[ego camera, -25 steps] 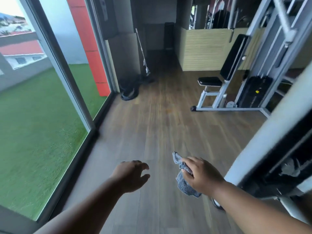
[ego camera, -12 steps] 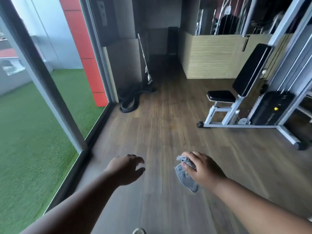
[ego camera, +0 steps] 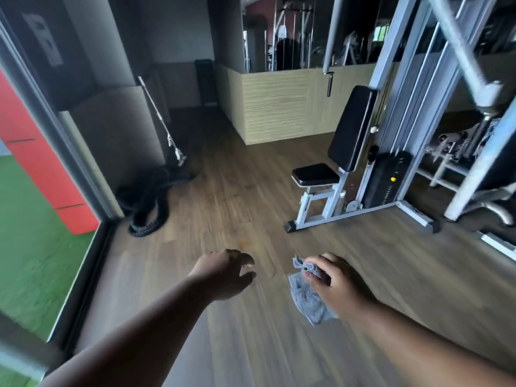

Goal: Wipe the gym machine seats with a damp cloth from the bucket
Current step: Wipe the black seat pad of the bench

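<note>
My right hand [ego camera: 339, 284] grips a crumpled grey-blue cloth [ego camera: 307, 298] that hangs below the fingers, low in the head view. Beside it my left hand [ego camera: 227, 272] holds nothing, its fingers loosely curled. Ahead to the right stands a white-framed gym machine with a black padded seat [ego camera: 315, 174] and a tall black backrest [ego camera: 353, 127]. Both hands are well short of the seat, over the wooden floor. No bucket is in view.
A black weight stack [ego camera: 386, 182] sits behind the seat, with more frame bars [ego camera: 458, 51] at the right. A coiled black rope [ego camera: 146, 208] lies near the glass wall [ego camera: 42, 191] on the left. A low wood-panelled partition [ego camera: 276, 104] stands at the back.
The view has advanced and swung right: the machine seat is closer and more central, the window has slid off left. My right hand still holds the cloth.
</note>
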The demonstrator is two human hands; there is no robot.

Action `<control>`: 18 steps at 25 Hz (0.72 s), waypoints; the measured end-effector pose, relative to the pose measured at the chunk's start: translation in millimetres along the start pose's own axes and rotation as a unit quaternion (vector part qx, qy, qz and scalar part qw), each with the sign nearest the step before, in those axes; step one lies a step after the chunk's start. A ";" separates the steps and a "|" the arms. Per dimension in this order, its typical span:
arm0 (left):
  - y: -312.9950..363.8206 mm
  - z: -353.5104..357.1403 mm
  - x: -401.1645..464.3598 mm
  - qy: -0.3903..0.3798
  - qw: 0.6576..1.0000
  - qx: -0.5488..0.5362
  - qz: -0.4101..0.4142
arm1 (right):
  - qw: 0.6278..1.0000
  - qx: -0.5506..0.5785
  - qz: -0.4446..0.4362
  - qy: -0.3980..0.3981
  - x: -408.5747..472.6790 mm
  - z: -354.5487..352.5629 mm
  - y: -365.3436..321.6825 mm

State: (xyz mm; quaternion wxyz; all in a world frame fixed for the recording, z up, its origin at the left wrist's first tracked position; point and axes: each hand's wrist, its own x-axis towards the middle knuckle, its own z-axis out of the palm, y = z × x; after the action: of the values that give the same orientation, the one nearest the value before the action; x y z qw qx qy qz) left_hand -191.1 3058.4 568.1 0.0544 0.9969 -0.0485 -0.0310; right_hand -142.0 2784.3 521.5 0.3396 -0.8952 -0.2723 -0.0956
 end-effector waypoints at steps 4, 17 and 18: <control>-18.5 -5.5 102.6 -0.014 1.000 0.006 0.014 | 1.000 -0.025 0.008 0.009 90.6 11.2 44.1; -187.8 -24.8 372.0 -0.035 0.998 -0.008 -0.046 | 0.998 -0.059 0.019 -0.013 422.3 93.7 133.4; -204.3 -25.3 395.9 -0.037 0.999 -0.004 -0.038 | 0.998 -0.060 0.018 -0.005 440.4 103.8 139.7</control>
State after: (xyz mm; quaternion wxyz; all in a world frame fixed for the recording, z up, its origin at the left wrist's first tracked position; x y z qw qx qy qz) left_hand 223.0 3223.6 548.1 0.0557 0.9959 -0.0124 -0.0706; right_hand 300.8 2952.2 522.7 0.2857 -0.9192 -0.2516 -0.1009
